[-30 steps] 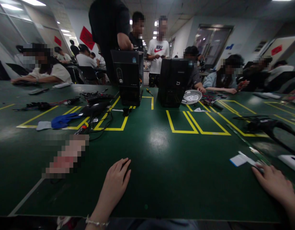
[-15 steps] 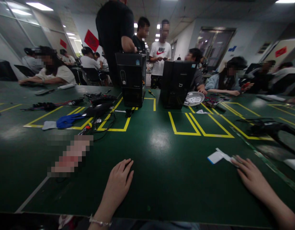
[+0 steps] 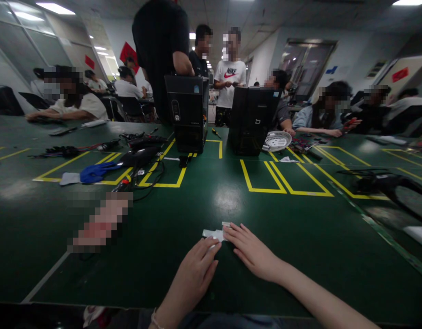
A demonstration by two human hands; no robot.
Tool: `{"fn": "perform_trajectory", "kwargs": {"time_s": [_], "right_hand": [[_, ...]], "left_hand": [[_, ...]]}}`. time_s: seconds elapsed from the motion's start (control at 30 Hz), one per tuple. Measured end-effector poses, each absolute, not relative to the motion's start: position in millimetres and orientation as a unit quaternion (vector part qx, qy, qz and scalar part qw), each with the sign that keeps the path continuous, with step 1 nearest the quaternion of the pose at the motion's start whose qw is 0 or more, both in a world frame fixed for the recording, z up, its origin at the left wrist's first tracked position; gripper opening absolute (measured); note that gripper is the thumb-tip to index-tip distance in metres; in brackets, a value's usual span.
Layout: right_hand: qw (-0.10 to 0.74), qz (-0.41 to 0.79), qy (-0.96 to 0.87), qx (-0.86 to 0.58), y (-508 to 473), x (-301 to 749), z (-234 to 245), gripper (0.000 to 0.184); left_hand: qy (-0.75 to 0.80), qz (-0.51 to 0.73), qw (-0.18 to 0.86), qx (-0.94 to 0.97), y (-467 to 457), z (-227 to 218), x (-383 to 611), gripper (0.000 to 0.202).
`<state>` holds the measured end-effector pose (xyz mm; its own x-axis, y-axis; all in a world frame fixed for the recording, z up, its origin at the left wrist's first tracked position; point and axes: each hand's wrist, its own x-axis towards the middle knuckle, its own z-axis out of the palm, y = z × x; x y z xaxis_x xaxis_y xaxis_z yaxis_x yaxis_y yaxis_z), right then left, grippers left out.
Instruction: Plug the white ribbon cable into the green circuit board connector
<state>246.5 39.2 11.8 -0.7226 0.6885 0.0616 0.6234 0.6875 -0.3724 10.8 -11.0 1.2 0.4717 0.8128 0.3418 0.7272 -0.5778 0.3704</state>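
Note:
A small white paper slip [image 3: 213,234] lies flat on the dark green table [image 3: 300,256] just in front of me. My right hand [image 3: 254,251] rests on its right end, fingers stretched out flat and slightly spread. My left hand [image 3: 196,272] lies palm down beside it, fingertips touching the slip's near edge, fingers extended and close together. Neither hand grips anything.
Two black computer towers [image 3: 187,112] [image 3: 252,119] stand at mid-table among yellow tape outlines [image 3: 262,180]. Cables and a blue glove [image 3: 96,172] lie at the left, a white fan grille [image 3: 276,140] and black cabling [image 3: 378,180] at the right. People sit and stand around.
My right hand slid the white slip from the right side of the table to the centre. My left hand shifted right to meet it.

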Motion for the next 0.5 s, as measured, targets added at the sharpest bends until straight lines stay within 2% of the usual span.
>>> {"fn": "perform_trajectory", "kwargs": {"time_s": [0.13, 0.3, 0.4, 0.5], "right_hand": [[0.092, 0.173, -0.928, -0.316, 37, 226, 13, 0.054], [0.103, 0.195, -0.920, -0.323, 34, 233, 20, 0.054], [0.117, 0.175, -0.905, -0.369, 33, 249, 21, 0.051], [0.133, 0.096, -0.867, -0.471, 37, 283, 11, 0.049]], "left_hand": [[0.441, 0.251, 0.095, 0.857, -8, -2, 23, 0.045], [0.470, 0.263, 0.096, 0.837, -6, -4, 21, 0.041], [0.486, 0.259, 0.098, 0.829, -7, -1, 20, 0.036], [0.487, 0.245, 0.093, 0.833, -7, 0, 22, 0.034]]}}
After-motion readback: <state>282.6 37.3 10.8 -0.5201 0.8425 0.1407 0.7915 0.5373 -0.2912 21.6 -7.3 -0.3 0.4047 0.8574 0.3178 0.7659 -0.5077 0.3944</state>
